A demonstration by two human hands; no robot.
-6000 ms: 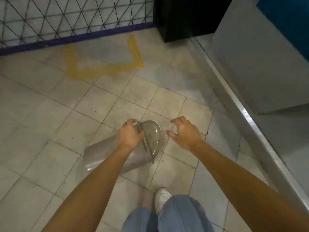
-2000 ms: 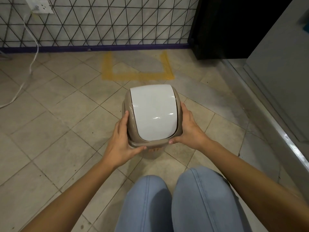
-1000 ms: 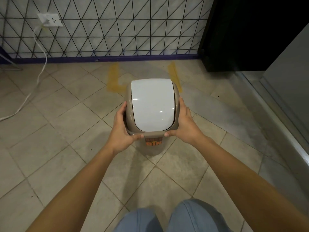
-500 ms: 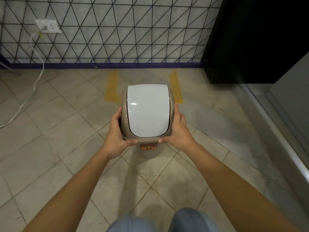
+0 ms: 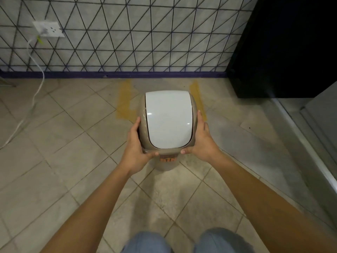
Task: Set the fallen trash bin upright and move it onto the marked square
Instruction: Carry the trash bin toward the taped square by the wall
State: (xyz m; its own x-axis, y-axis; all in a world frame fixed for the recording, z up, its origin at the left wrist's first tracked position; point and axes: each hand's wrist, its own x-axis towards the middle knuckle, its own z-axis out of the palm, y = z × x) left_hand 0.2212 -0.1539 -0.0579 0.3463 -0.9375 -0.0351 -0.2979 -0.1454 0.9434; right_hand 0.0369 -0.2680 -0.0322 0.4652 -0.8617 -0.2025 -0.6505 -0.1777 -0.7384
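Note:
The trash bin (image 5: 167, 123) is upright, beige with a white swing lid and an orange label low on its near side. My left hand (image 5: 135, 143) grips its left side and my right hand (image 5: 202, 141) grips its right side, thumbs on the near rim. The bin is held above the tiled floor. The marked square (image 5: 125, 99) is yellow tape on the floor by the wall; its two side strips show left and right of the bin, and the bin hides the near strip.
A wall with a black triangle pattern and a purple skirting (image 5: 113, 74) stands behind the square. A black cabinet (image 5: 284, 52) is at the right, with a metal floor rail (image 5: 306, 143) beside it. A wall socket (image 5: 48, 29) feeds a white cable (image 5: 34, 95) at the left.
Six seconds ago the bin lay on its side with my left hand on it. It now stands upright in both hands and has moved forward toward the yellow square and the wall.

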